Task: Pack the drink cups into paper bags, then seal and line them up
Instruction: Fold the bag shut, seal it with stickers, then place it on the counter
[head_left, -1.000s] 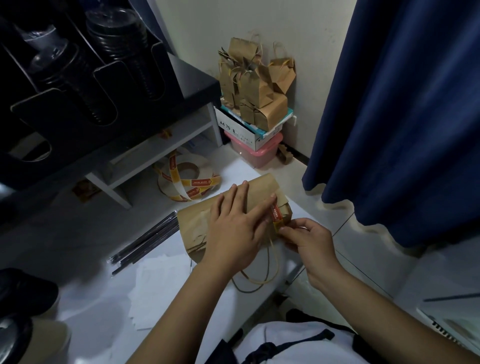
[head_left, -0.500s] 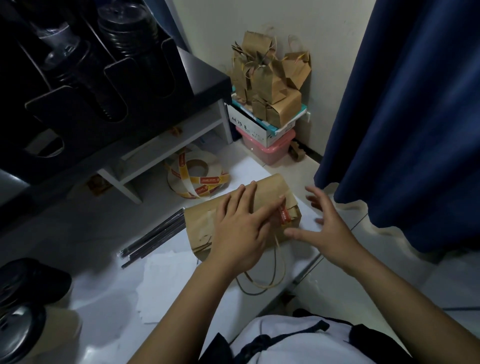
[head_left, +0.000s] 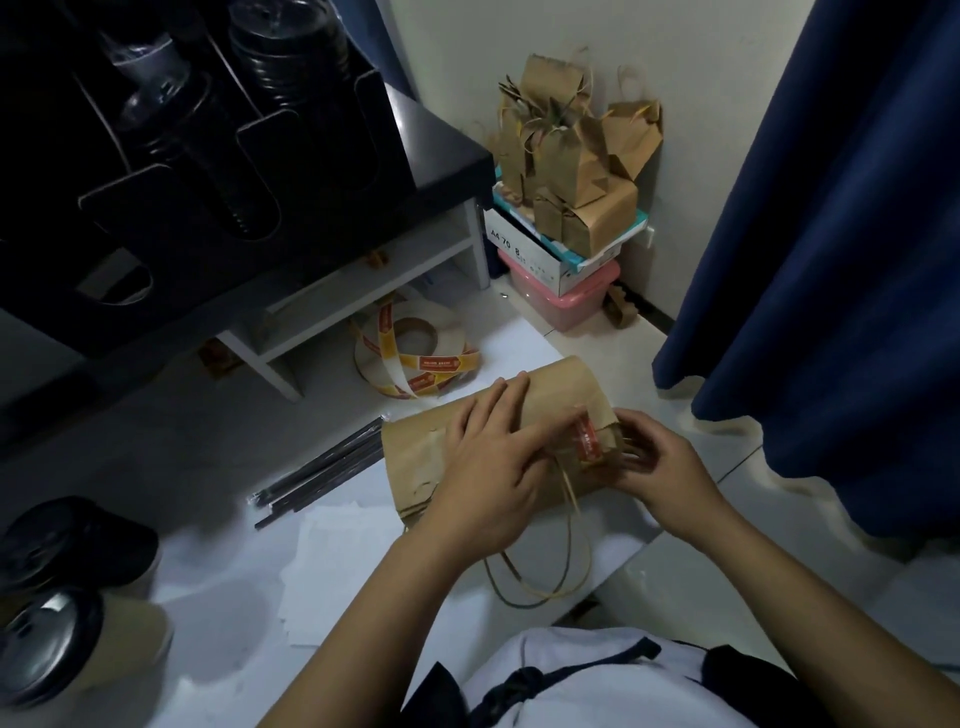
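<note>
Left hand (head_left: 488, 467) — flat on the bag (head_left: 415, 457), pinning it, fingers closed on nothing. Right hand (head_left: 654, 467) — fingertips pinching the folded mouth beside the sticker (head_left: 586, 439), apparently pressing. Bag lies sideways on the table (head_left: 208, 597), mouth rightward, nearer the right hand.

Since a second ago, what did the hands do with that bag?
The right hand let go of the folded end of the paper bag, lifted away with fingers spread, then came back to pinch it beside the red sticker. The left hand stayed pressed flat on the bag, which stayed lying on the table. The sticker roll and straws did not move.
</note>
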